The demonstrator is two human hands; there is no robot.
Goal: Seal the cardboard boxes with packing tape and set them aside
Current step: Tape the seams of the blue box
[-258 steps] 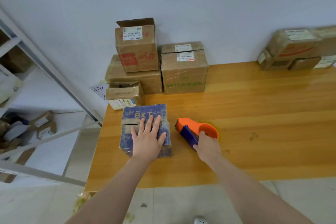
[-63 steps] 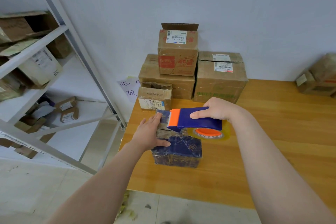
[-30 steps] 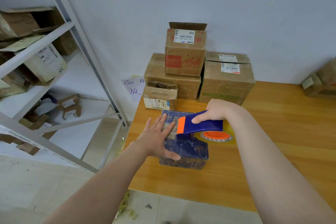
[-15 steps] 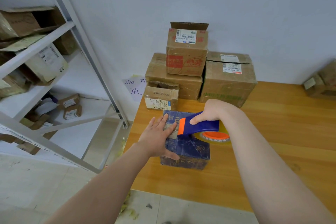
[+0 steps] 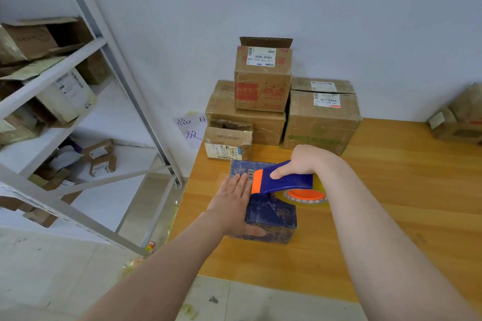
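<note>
Blue box beneath orange-blue tape dispenser

My left grip lies flat on the box. My right grip, just right of it, holds the dispenser above the box top. Stacked boxes stand on the desk beyond both grips; shelves far left.

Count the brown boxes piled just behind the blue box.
4: small box in front, wide box behind it, red-printed box on top, green-printed box right. Others may hide.
</note>
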